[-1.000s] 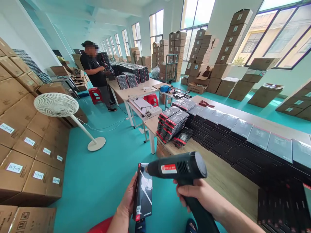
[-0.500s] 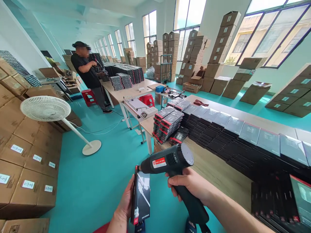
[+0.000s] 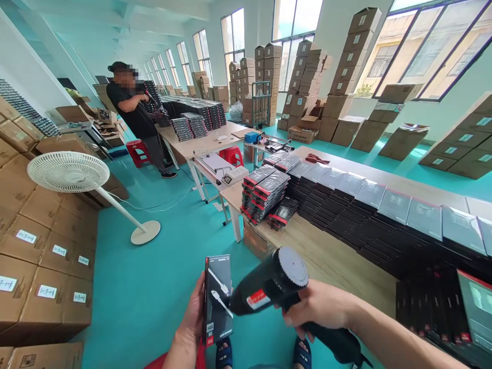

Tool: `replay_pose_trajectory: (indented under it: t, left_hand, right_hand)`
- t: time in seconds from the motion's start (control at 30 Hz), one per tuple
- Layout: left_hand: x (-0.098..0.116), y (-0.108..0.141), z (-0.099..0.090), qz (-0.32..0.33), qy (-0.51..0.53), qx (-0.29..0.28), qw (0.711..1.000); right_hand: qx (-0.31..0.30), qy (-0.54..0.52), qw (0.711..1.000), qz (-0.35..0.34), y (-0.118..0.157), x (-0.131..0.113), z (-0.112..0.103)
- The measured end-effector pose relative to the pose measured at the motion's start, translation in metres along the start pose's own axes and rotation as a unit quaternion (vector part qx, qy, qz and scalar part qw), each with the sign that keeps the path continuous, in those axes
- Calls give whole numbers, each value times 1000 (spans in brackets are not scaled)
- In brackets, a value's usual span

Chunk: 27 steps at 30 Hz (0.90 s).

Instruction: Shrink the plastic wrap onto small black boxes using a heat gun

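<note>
My left hand (image 3: 194, 307) grips a slim black box (image 3: 219, 302) by its left side, holding it upright above the floor. The box front pictures a white cable with plugs, and its edge carries red marks. My right hand (image 3: 307, 310) is wrapped round the handle of a black heat gun (image 3: 269, 284) with a red and white label. The gun's nozzle points left and down, close to the lower right edge of the box. Whether the nozzle touches the box I cannot tell.
To my right a table (image 3: 326, 251) carries long rows of black boxes (image 3: 369, 197) and a wrapped stack (image 3: 265, 192). A white fan (image 3: 69, 171) stands left, beside stacked cartons (image 3: 34, 266). A co-worker (image 3: 134, 113) stands at a farther table. A sealing machine (image 3: 234, 176) sits between.
The heat gun has moved down from the box's top to its lower right side, its nozzle now tilted downward. The box has turned to show more of its front.
</note>
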<state>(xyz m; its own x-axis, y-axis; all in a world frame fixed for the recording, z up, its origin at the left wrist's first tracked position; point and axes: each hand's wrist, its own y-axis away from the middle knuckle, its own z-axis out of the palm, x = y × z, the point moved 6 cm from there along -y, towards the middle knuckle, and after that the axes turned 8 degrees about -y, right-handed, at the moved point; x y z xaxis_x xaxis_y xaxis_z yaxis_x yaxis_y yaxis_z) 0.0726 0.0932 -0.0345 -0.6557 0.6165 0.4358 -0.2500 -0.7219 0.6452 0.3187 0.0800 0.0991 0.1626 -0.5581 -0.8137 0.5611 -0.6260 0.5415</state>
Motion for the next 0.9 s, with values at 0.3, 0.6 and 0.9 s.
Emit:
replay_pose_trajectory:
  t: [0.3, 0.6, 0.9]
  left_hand:
    - [10, -3, -3, 32, -21, 4, 999]
    - [29, -5, -18, 110, 19, 53, 992]
    - [37, -9, -59, 182, 116, 239, 947]
  right_hand:
    - [19, -21, 1000, -11, 5, 6, 8]
    - [64, -108, 992, -2, 8, 32, 11]
    - [85, -169, 981, -41, -6, 38, 36]
